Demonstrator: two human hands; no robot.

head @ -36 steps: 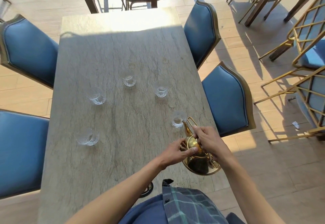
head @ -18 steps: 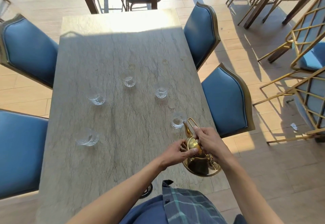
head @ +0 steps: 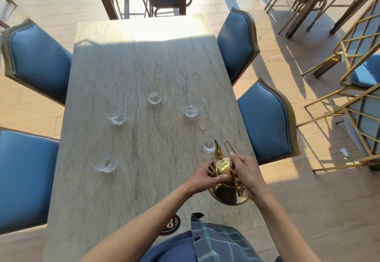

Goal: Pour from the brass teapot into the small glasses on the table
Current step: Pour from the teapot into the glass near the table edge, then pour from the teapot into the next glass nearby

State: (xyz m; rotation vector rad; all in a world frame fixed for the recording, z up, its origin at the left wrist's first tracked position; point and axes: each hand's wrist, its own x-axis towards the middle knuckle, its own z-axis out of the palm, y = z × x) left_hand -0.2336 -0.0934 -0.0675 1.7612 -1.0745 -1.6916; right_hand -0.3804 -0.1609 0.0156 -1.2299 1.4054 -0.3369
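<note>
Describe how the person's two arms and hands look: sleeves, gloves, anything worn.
Both forearms are bare up to the bottom of the frame, with no sleeve in view. The left hand and right hand are ungloved, and no watch, ring or bracelet shows on either wrist or the fingers.

Five small glasses stood on the table (head: 123, 60). The nearest glass (head: 209, 146) was close to the right edge, with the teapot (head: 227, 189) tilted just behind it toward the near edge, spout over its rim. Two glasses (head: 191, 108) (head: 153, 94) stood mid-table, two more (head: 115, 114) (head: 104, 162) toward the left edge. Chairs (head: 265, 122) flanked both long edges.
</note>
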